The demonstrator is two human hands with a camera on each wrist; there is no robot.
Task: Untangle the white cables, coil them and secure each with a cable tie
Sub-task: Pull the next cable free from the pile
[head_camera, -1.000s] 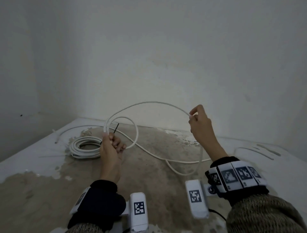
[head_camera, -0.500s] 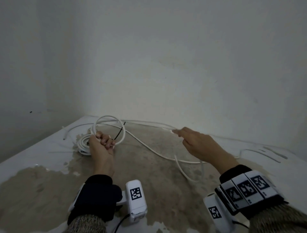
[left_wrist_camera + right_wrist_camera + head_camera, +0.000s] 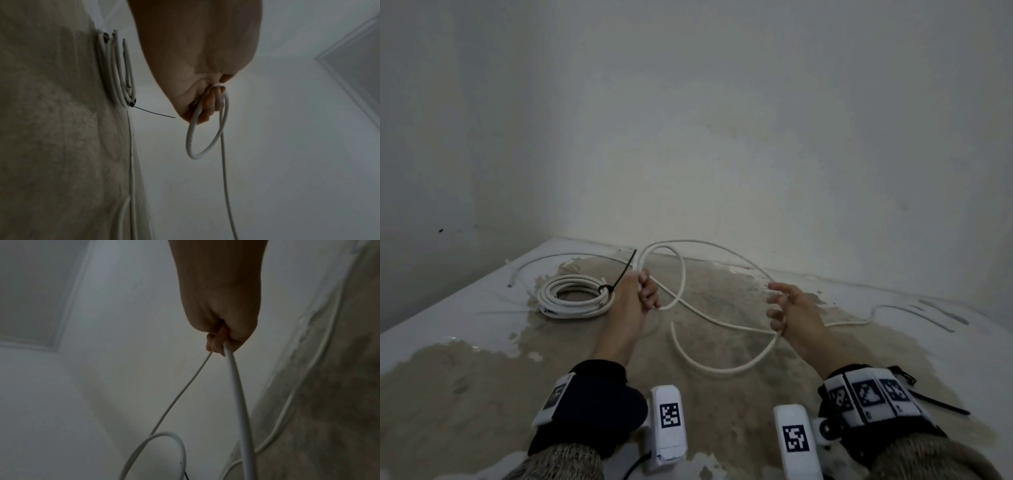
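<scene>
A loose white cable (image 3: 709,318) runs across the worn surface between my hands. My left hand (image 3: 643,291) grips it where a loop (image 3: 681,270) stands up; in the left wrist view the left hand (image 3: 207,104) has its fingers curled round the loop (image 3: 190,138). My right hand (image 3: 780,308) holds the same cable further along, and the slack hangs down in a curve (image 3: 722,368). In the right wrist view the right hand (image 3: 220,340) is fisted round the cable (image 3: 236,386). A coiled white cable (image 3: 571,301) lies left of my left hand, bound by a black cable tie (image 3: 621,275).
Another thin white cable (image 3: 544,260) lies along the far left by the wall. The loose cable's tail (image 3: 859,322) trails off to the right. A black cable tie (image 3: 941,406) lies by my right wrist. Pale strips (image 3: 935,315) lie at far right. Walls close the corner.
My right hand came down from its raised position, reached in towards the left hand, then drew back to the right along the cable. The left hand kept its grip on the loop.
</scene>
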